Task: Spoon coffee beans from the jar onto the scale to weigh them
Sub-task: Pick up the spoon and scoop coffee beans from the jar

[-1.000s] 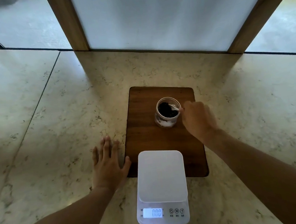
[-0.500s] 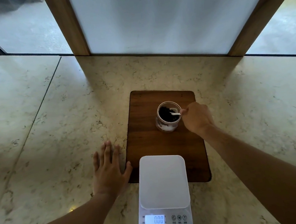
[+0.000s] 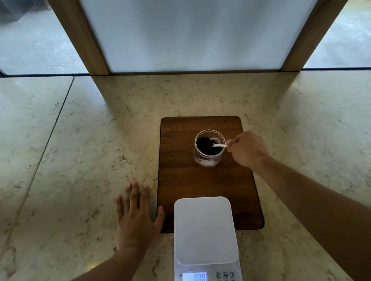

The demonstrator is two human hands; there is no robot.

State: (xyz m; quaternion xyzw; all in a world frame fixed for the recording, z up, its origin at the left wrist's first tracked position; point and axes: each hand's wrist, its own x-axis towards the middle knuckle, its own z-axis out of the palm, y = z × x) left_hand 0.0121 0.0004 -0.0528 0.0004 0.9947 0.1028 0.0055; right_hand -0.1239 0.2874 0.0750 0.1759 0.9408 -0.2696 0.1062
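A small glass jar of dark coffee beans stands upright on a brown wooden board. My right hand is just right of the jar, pinching the handle of a white spoon whose bowl dips into the beans. A white digital scale sits at the board's near edge; its platform is bare and the display reads 0.00. My left hand lies flat on the counter left of the board, thumb touching the board's edge.
The marble counter spreads wide to the left and right. A frosted panel between two wooden posts rises behind the board, with windows on either side.
The view has tilted slightly, so everything sits lower in the frame. My right hand has drawn back a little to the right, with the spoon still in the jar. My left hand stays flat.
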